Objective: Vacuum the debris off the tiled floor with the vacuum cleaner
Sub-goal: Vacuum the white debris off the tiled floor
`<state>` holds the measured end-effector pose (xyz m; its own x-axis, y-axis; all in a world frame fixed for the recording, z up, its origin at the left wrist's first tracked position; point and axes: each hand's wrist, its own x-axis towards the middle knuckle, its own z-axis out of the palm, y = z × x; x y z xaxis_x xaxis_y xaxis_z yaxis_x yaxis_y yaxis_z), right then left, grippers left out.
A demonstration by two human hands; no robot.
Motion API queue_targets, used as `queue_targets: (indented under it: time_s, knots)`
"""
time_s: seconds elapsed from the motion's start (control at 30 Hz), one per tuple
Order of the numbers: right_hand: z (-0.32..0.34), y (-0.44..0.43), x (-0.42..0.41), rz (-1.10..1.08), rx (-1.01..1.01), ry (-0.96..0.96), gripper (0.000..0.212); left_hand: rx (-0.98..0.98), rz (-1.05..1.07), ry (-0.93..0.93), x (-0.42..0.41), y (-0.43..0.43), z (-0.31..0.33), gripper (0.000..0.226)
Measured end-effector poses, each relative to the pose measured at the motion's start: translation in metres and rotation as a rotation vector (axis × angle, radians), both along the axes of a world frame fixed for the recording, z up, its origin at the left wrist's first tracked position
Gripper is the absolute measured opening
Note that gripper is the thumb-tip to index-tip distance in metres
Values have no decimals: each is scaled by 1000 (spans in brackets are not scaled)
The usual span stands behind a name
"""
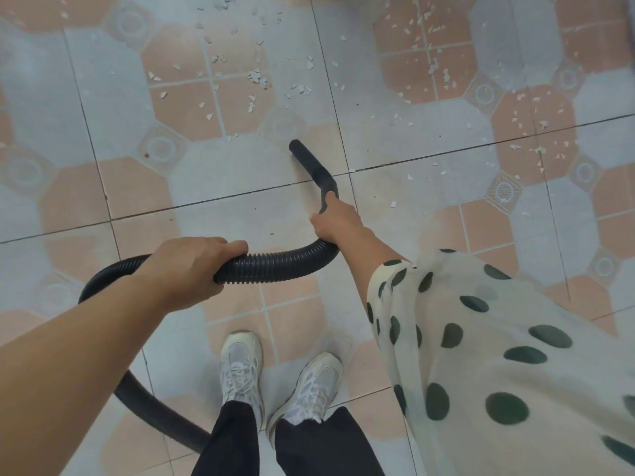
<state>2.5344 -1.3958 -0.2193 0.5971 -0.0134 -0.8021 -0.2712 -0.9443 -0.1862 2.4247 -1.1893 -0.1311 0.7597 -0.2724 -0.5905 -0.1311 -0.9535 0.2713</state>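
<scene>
A black ribbed vacuum hose (275, 264) curves across the middle of the view and ends in a rigid black nozzle (309, 161) pointing up-left at the tiled floor (240, 211). My right hand (335, 219) grips the bent handle just behind the nozzle. My left hand (187, 261) grips the ribbed hose farther back. Small white debris chips (257, 79) lie scattered on the tiles beyond the nozzle's mouth, and more white chips (536, 132) lie at the upper right. The vacuum's body is out of view.
The hose loops down to the left and behind my legs (147, 400). My two white sneakers (242, 369) stand on the tiles at the bottom centre. A spotted white sleeve (481, 338) covers my right arm.
</scene>
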Motion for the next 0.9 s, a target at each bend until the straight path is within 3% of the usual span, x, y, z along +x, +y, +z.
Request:
queue_targets:
  time_s: [0.1, 0.33, 0.9]
  knots:
    - [2, -9, -9, -81, 3, -1, 54, -25, -36, 18, 3, -2, 0, 26]
    - [10, -63, -29, -309, -69, 8, 60, -73, -188, 15, 25, -35, -4, 31]
    - [27, -138, -82, -558, -67, 66, 55, -103, -444, 64, 37, -100, 8, 31]
